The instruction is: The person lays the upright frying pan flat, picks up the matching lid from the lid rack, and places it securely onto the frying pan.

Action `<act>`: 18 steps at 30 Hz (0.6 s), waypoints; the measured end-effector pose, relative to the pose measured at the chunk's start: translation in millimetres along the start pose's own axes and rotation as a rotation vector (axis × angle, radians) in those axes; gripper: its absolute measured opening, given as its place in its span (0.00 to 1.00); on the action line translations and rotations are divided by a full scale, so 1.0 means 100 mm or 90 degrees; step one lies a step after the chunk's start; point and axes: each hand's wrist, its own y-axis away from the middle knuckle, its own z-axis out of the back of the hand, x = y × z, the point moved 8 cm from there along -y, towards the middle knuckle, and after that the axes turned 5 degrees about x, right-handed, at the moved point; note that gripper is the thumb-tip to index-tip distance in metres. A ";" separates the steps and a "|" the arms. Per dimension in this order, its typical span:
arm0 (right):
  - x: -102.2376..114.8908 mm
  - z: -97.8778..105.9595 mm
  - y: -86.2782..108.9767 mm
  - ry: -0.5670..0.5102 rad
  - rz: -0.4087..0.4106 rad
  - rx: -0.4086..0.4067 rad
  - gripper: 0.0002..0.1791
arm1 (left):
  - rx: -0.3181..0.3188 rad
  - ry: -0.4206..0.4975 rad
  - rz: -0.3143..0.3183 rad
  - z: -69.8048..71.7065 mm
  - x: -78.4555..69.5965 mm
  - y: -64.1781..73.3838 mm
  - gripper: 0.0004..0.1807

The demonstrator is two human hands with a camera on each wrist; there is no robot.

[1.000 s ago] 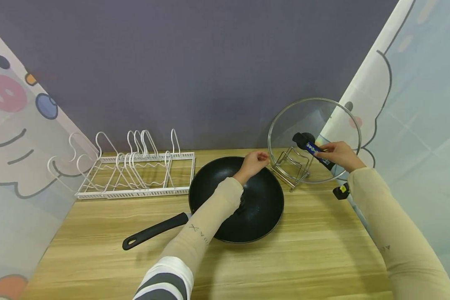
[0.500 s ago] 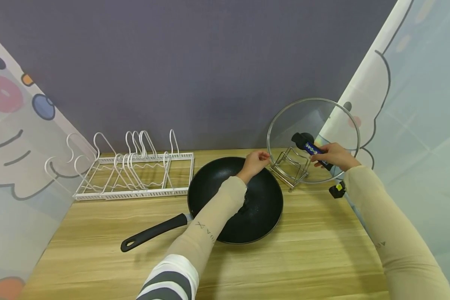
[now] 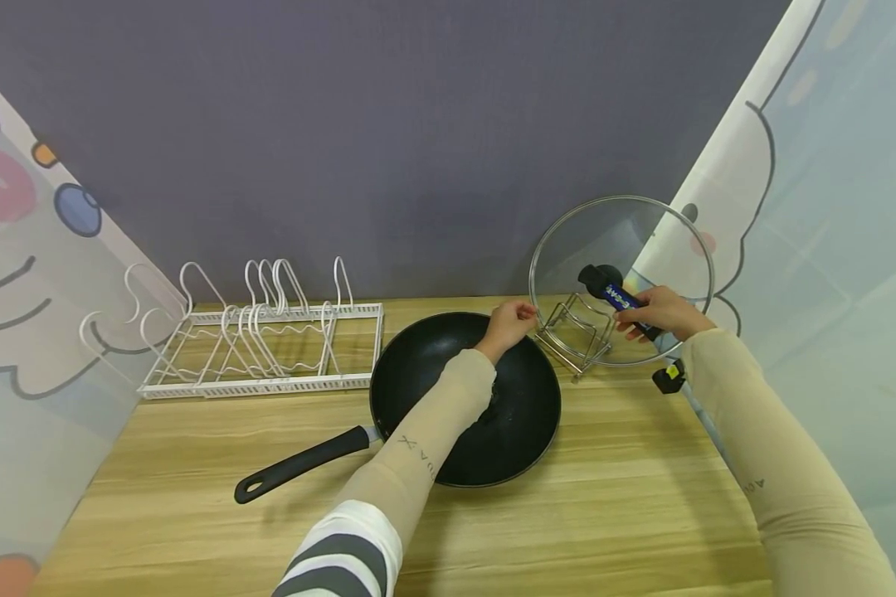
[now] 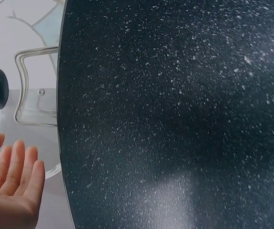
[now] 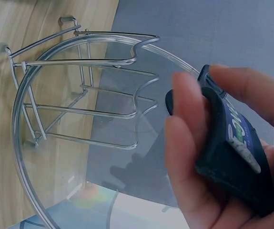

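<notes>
A round glass pot lid point(image 3: 567, 240) with a metal rim stands on edge in a small wire lid rack point(image 3: 578, 336) at the back right. My right hand point(image 3: 660, 311) grips its black handle point(image 5: 237, 157), fingers and thumb wrapped around the bar. Just left of the rim is my left hand point(image 3: 509, 325), above the far side of the black wok point(image 3: 515, 431). Its fingers point(image 4: 20, 171) are loosely bent with nothing between them and the thumb. Whether the left fingertips touch the lid's rim, I cannot tell. The left forearm hides part of the wok.
A white wire dish rack point(image 3: 269, 385) with tall hooped dividers stands at the back left. The wok's long black handle point(image 3: 302, 464) points to the front left. Beside my right wrist lies a small black-and-yellow object point(image 3: 669, 377). A grey wall point(image 3: 418, 149) closes the back.
The head view has drifted slightly, so the things appear a little further left. Both hands and the lid keep nearly the same places relative to one another.
</notes>
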 end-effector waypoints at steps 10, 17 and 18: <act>-0.02 -0.02 0.01 -0.014 -0.021 0.007 0.21 | 0.004 -0.003 0.003 -0.11 -0.03 -0.05 0.12; -0.03 -0.03 0.02 0.009 -0.026 0.005 0.18 | -0.007 -0.013 0.008 -0.12 -0.02 -0.06 0.10; -0.03 -0.03 0.02 0.009 -0.027 0.005 0.18 | -0.008 -0.014 0.004 -0.13 -0.02 -0.07 0.10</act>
